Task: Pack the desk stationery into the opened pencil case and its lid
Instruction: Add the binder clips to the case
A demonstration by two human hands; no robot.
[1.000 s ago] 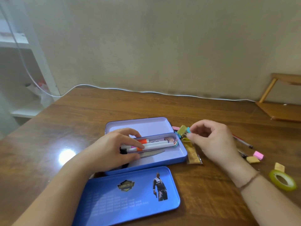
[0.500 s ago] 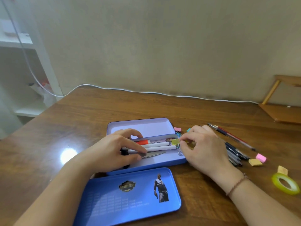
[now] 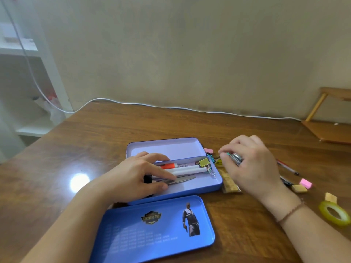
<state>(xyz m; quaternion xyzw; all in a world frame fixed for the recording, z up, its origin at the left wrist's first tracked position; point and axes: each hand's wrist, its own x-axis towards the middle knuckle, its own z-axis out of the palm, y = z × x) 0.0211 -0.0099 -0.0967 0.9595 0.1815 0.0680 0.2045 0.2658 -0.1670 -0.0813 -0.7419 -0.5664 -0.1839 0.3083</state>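
The open blue pencil case (image 3: 171,147) lies mid-desk, and its printed lid (image 3: 133,234) lies flat in front of it. Inside are white markers (image 3: 190,170), one with an orange cap, a metal blade (image 3: 184,180) and a yellow binder clip (image 3: 204,161) at the right end. My left hand (image 3: 133,177) lies over the markers' left ends, thumb on the near side. My right hand (image 3: 250,168) hovers just right of the case, fingertips pinching a small teal and silver binder clip (image 3: 233,157). More clips, one pink (image 3: 208,150), lie beside the case.
A yellowish packet (image 3: 229,184) lies against the case's right side. Pens (image 3: 288,168), pink (image 3: 305,183) and yellow (image 3: 299,188) erasers and a green tape roll (image 3: 334,215) lie further right. A white cable (image 3: 171,107) runs along the wall. A wooden stand (image 3: 330,130) sits back right.
My right hand carried the yellow binder clip into the case's right end, let it go, then moved back right and pinched another clip. My left hand stayed on the markers.
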